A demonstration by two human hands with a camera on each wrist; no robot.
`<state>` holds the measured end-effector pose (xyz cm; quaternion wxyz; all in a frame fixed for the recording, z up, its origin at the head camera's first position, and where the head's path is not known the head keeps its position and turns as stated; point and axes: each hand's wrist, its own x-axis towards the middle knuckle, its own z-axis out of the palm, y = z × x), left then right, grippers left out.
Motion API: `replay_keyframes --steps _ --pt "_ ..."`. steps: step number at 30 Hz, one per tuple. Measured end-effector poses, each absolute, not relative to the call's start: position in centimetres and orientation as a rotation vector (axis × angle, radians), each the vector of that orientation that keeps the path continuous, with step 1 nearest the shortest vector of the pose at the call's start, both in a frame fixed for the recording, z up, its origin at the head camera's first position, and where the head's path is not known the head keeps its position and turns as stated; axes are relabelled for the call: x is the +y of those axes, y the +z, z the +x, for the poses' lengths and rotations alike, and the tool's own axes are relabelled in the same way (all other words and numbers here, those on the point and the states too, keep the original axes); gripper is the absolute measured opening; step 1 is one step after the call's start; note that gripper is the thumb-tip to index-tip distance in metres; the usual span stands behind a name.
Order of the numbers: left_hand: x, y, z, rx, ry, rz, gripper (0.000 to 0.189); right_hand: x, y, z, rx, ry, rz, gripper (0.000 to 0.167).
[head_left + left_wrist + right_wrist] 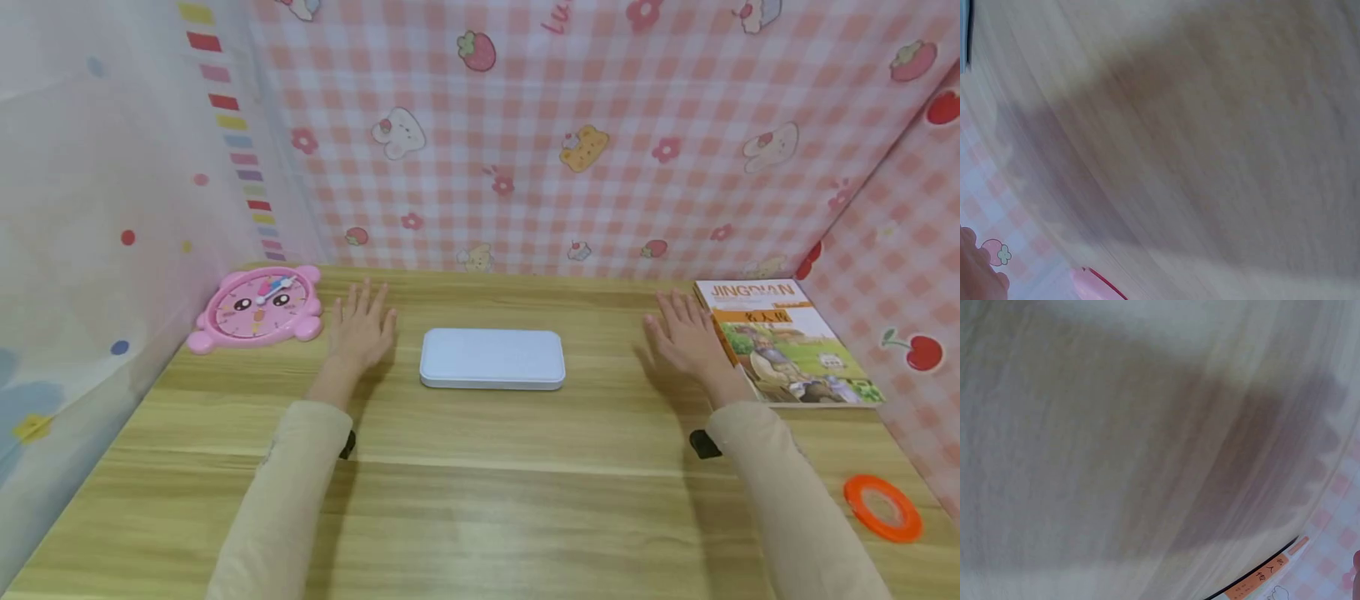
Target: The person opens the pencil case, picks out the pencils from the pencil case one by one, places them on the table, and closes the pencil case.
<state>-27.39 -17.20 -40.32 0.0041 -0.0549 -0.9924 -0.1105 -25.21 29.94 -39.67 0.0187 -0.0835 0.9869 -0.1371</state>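
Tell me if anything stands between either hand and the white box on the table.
Nothing visible does: in the head view, only tabletop shows between the white box and the left hand or the right hand. The pink clock and the book lie outside those gaps.

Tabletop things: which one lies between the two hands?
The white rounded case; the pink clock sits outside the left hand, the book and orange ring outside the right hand.
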Motion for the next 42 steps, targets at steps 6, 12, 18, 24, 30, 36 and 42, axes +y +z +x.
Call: replay_keyframes --steps 6,12,18,24,30,36,42 --pt "-17.3 -40.6 -27.5 -3.126 -0.315 -0.177 0.056 30.0 -40.0 -25.3 3.068 -0.404 -0.255 0.069" --pt "-17.2 -40.9 -27.3 -3.137 -0.313 -0.168 0.057 29.8 -40.0 -25.3 3.058 -0.403 -0.263 0.069" --pt "-17.2 -40.9 -27.3 -3.122 -0.327 -0.2 0.056 29.1 -39.7 -25.3 3.062 -0.4 -0.278 0.068" --pt "-16.7 -40.8 -27.6 -3.092 -0.331 -0.313 0.056 27.0 -39.1 -25.7 3.045 -0.457 -0.383 0.067" --pt "-15.6 -40.3 -27.6 -3.07 -0.349 -0.504 0.057 23.1 -38.5 -26.3 3.022 -0.374 -0.543 0.064" --pt "-14.5 -40.4 -27.2 -3.032 -0.249 -0.793 0.057 19.5 -38.5 -26.0 2.971 -0.293 -0.753 0.061" --pt "-13.2 -40.1 -26.7 -3.026 -0.249 -0.993 0.063 16.4 -39.0 -25.5 3.041 -0.261 -1.262 0.046"
